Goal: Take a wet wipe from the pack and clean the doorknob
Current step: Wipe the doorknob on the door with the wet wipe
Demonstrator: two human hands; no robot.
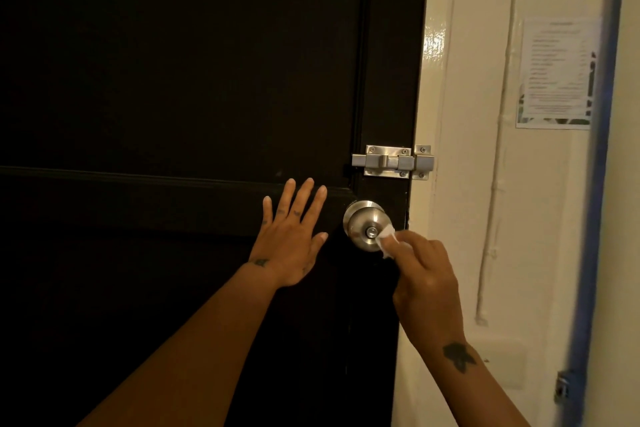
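A round silver doorknob point(362, 224) sits near the right edge of a dark door point(173, 80). My right hand point(424, 279) pinches a crumpled white wet wipe point(387, 240) and presses it against the knob's lower right side. Flat against the door, just left of the knob, rests my left hand point(289, 241) with its fingers spread and nothing in it. The wipe pack is not in view.
A silver slide bolt point(393, 161) is mounted above the knob, spanning door and frame. Right of the door is a cream wall point(519, 218) with a vertical conduit point(493, 184), a printed paper notice point(557, 74) and a blue edge point(595, 184).
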